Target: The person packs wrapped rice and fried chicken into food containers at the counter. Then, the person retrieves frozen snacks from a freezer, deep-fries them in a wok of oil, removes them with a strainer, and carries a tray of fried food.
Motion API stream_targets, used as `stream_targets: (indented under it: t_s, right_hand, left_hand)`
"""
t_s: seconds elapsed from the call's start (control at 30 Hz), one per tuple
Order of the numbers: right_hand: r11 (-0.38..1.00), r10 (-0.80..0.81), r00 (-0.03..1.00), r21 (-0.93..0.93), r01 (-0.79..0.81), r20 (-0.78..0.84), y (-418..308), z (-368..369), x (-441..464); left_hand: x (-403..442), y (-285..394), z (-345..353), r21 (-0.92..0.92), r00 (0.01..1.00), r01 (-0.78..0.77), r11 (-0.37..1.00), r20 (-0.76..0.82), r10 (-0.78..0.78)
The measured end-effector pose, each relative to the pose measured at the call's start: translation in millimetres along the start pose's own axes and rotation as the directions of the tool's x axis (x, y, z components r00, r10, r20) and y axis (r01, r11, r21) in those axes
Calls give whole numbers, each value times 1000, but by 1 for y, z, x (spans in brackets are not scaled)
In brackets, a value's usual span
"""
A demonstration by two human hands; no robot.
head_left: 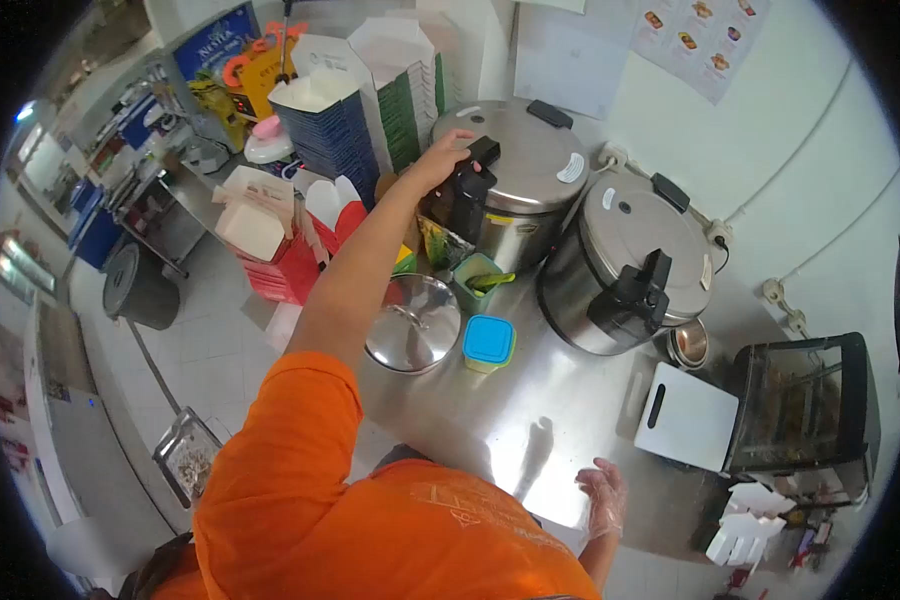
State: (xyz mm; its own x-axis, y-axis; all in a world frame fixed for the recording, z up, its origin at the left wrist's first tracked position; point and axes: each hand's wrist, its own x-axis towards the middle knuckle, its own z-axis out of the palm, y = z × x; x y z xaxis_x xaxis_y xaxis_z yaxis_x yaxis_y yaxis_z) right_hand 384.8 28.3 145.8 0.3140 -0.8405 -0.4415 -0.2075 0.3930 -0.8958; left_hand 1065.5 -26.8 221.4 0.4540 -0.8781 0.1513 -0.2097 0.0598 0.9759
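My left hand [446, 160] reaches far forward, its fingers curled over the black front handle [482, 153] of the left rice cooker [515, 235]. The steel lid [530, 150] of that cooker lies down on it. My right hand [602, 495], in a clear plastic glove, hangs by the front edge of the steel table [450, 405], fingers loosely bent and apart, with nothing visible in it. Below my left forearm sit a round steel pot lid [413, 325], a tub with a blue cover [489, 341] and a green container [478, 285] with a utensil in it.
A second rice cooker [595, 290] stands right of the first. Farther right are a white cutting board [690, 420], metal bowls [690, 342] and a glass display case [805, 400]. Stacked blue cartons [330, 130] and red boxes [275, 265] crowd the left. Cords run along the wall.
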Motion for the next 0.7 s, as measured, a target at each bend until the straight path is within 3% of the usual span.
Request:
stream_targets:
  t_s: [0.07,0.17,0.3,0.37,0.43,0.5,0.57,0.63,0.67,0.7]
  right_hand:
    - [1000,11,1000,-6,-11,-13,-1,30,-6]
    - [1000,-10,998,-5,10,-64,-12,70,-3]
    - [998,-60,993,-28,58,-97,-37,103,0]
    - [984,-105,991,-155,92,-78,-69,127,15]
    - [944,-150,989,-299,138,-16,-103,154,29]
    - [914,-208,974,-336,226,89,-152,194,50]
    - [807,-411,878,-350,476,246,-185,233,93]
    - [438,-548,661,-497,749,512,-258,291,130]
    - [428,-610,588,-404,809,531,-267,318,164]
    - [344,-606,561,-449,824,565,-284,346,195]
  left_hand:
    - [-3,-7,-8,-175,996,6,985,91,10]
    - [-25,8,-11,-228,978,18,974,208,30]
    - [-37,31,-5,-193,971,-131,972,175,166]
    - [-22,47,-6,-208,952,-210,955,178,249]
    - [4,87,-11,-101,964,-229,968,117,240]
    - [40,132,-8,126,925,-378,917,7,380]
    - [74,164,8,473,814,-446,760,-139,564]
    - [80,229,-2,584,915,-322,745,-9,403]
    - [84,250,-5,642,950,-267,718,48,309]
    - [101,255,-3,677,940,-257,690,9,342]
